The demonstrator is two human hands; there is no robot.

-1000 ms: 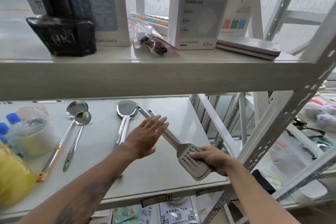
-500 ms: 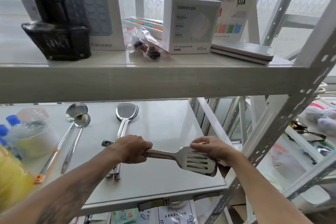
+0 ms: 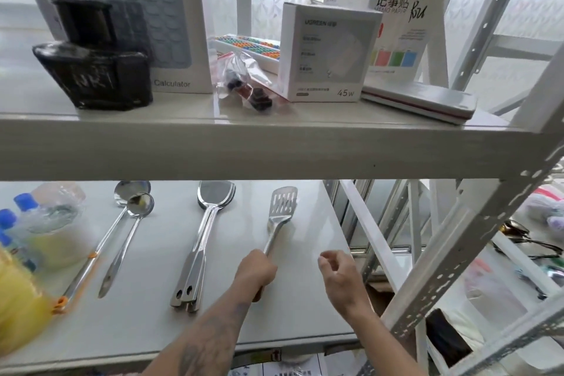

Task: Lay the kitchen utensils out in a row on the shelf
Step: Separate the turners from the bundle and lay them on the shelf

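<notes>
Now, largest first, as we see it:

Shelf [image 3: 314,308]: a pale, glossy board under an upper board; we see its front edge and its right edge beside the perforated white uprights.

Solid turner [image 3: 210,217]: polished steel, broad unslotted blade toward the back edge, handle running to the front; a second handle with a hanging hole seems to lie under it, though we cannot tell what it belongs to.

Long ladle [image 3: 105,241]: steel bowl at the back edge, thin shaft slanting toward the front-left, orange tip at the handle end.

Short ladle [image 3: 128,235]: steel, just right of the long ladle, its bowl overlapping that ladle's bowl.

Slotted turner [image 3: 282,207]: steel, square blade with rows of slots pointing to the back edge, nearest the right edge, roughly parallel to the solid turner and well apart from it.

Left hand [image 3: 255,270]: our fist is closed around the slotted turner's handle, blade beyond the knuckles, a brown handle end showing below the palm.

Right hand [image 3: 337,272]: loosely curled, holding nothing, just right of the slotted turner's handle and not touching it.
</notes>
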